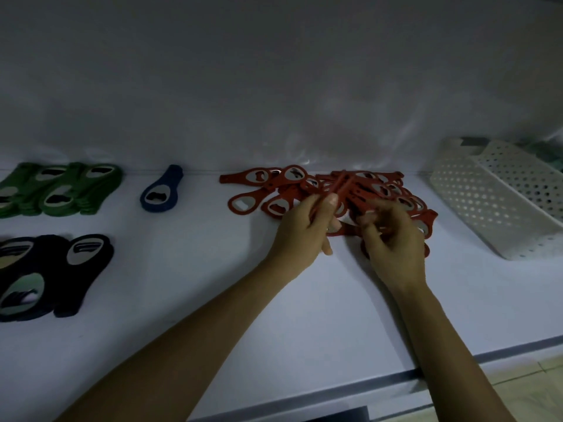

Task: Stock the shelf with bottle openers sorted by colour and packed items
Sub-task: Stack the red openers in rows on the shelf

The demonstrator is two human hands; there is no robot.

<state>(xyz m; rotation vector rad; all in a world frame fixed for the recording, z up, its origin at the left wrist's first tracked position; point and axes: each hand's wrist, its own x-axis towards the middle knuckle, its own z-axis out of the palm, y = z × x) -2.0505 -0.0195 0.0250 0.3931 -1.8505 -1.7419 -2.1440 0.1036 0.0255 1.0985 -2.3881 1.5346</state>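
A loose pile of red bottle openers (pixel 268 181) lies on the white shelf (pixel 198 269), right of centre. My left hand (pixel 301 233) grips a bunch of red openers (pixel 338 185) stood on edge, thumb on top. My right hand (pixel 393 239) is curled among the red openers at the pile's near right side and pinches one of them. Green openers (pixel 61 190) are stacked at the far left. A single blue opener (pixel 161 190) lies between the green and red ones. Black openers (pixel 54 275) sit at the near left.
Two white perforated baskets (pixel 493 205) stand tilted at the far right of the shelf. The shelf's front edge (pixel 396 376) runs along the bottom right, with floor tiles (pixel 536 379) beyond it. A white back wall (pixel 274 86) closes the shelf behind.
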